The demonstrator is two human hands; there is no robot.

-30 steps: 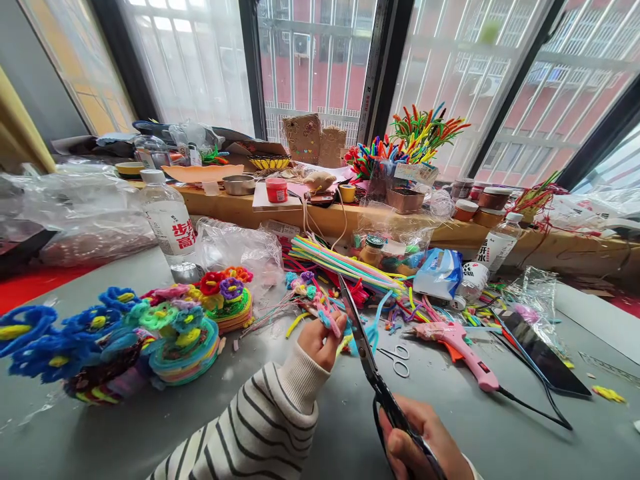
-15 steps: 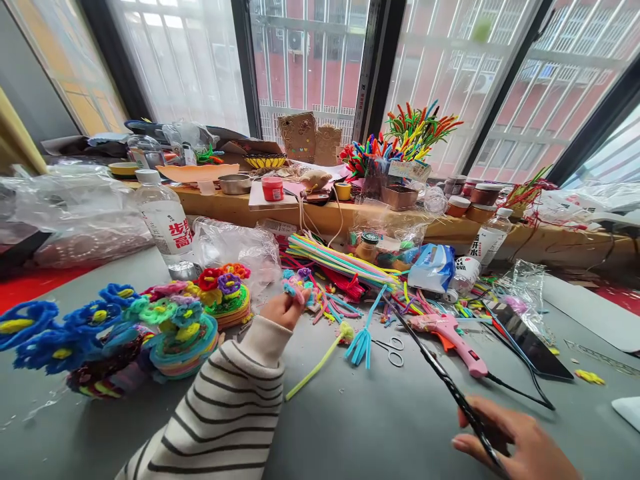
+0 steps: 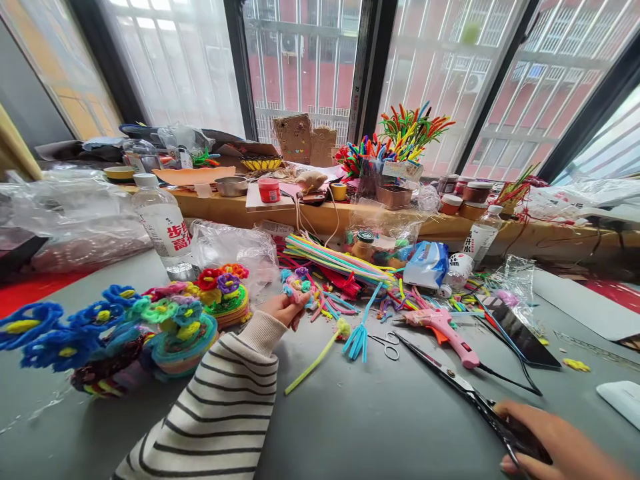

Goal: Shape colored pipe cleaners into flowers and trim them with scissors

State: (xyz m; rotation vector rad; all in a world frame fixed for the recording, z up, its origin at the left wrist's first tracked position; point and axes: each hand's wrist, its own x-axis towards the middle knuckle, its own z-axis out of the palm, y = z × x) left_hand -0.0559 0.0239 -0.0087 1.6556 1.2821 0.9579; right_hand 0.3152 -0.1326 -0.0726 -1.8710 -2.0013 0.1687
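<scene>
My left hand (image 3: pixel 280 309), in a striped sleeve, is closed on a small pipe-cleaner flower (image 3: pixel 295 284) of pink, blue and yellow, held just above the grey table (image 3: pixel 380 427). My right hand (image 3: pixel 550 448) rests low at the bottom right, fingers around the handles of long black scissors (image 3: pixel 453 380). The blades lie flat on the table and point up-left. A yellow-green pipe-cleaner stem (image 3: pixel 315 360) and a bunch of blue pipe cleaners (image 3: pixel 357 337) lie between the hands.
Finished pipe-cleaner flowers (image 3: pixel 120 333) pile at the left. A water bottle (image 3: pixel 165 227), small scissors (image 3: pixel 387 343), a pink glue gun (image 3: pixel 440 325), a dark tablet (image 3: pixel 520 333) and loose pipe cleaners (image 3: pixel 340 263) crowd the middle. A cluttered wooden ledge (image 3: pixel 330 213) runs under the windows.
The right hand has swung the scissors from upright near the flower down to the right until they lie on the table. The left hand moved left with the flower; a cut stem dropped.
</scene>
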